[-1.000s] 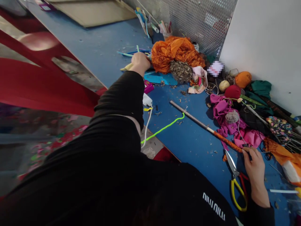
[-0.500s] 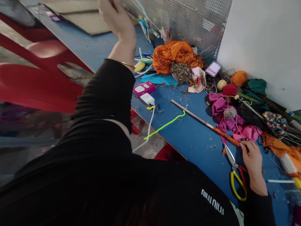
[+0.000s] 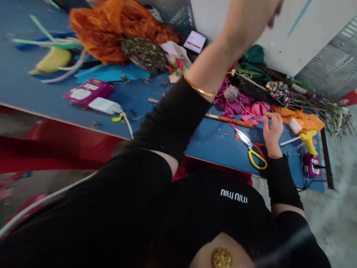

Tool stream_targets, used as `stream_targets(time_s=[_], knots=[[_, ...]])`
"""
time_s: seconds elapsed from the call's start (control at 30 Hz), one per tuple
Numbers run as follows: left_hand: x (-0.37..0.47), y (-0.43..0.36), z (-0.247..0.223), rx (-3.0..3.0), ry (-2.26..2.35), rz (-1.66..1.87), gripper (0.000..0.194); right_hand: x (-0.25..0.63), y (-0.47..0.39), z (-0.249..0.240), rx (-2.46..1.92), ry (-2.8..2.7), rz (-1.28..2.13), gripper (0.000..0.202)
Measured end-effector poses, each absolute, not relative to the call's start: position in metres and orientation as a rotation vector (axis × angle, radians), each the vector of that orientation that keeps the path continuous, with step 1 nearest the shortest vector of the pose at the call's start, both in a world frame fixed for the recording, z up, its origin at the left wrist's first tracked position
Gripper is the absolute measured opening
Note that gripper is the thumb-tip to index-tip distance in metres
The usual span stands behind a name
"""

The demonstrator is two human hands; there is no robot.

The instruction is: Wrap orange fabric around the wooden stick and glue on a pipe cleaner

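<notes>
Scissors (image 3: 251,145) lie near the table edge (image 3: 216,159) beside the half-curled right hand (image 3: 273,129), the left hand (image 3: 254,15) hangs in open air, and I cannot tell either grip.

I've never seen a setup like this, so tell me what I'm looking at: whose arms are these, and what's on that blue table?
There's no machine here: all the pictures come from one camera worn on a person's head, facing forward and down. The left hand is raised and cut off by the top edge, so its grasp is hidden. The right hand is beside some pink cloth; whether its fingers hold anything is unclear. On the blue table lie scissors, a partly orange stick and a crumpled orange cloth.
</notes>
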State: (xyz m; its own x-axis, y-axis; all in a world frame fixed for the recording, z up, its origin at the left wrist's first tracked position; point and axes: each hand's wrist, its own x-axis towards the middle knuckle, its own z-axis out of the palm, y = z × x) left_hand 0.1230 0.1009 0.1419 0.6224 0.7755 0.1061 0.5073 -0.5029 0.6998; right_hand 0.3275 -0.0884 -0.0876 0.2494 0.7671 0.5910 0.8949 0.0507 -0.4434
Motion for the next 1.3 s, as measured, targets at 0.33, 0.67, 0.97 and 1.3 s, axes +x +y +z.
stream_targets(time_s=[0.33, 0.67, 0.97, 1.3], knots=[[0.13, -0.021, -0.004, 1.51, 0.476, 0.717, 0.019, 0.311, -0.099, -0.056, -1.134, -1.266, 0.157, 0.055], [0.114, -0.018, -0.036, 1.278, 0.516, 0.569, 0.015, 0.292, -0.102, -0.055, -1.248, -1.052, 0.442, 0.05], [0.122, -0.031, -0.033, 0.845, 0.575, 0.558, 0.009, 0.295, -0.11, -0.046, -1.434, -1.145, 0.289, 0.039], [0.13, -0.026, -0.036, 1.02, 0.502, 0.529, 0.016, 0.309, -0.111, -0.049, -1.505, -1.172, 0.204, 0.033]])
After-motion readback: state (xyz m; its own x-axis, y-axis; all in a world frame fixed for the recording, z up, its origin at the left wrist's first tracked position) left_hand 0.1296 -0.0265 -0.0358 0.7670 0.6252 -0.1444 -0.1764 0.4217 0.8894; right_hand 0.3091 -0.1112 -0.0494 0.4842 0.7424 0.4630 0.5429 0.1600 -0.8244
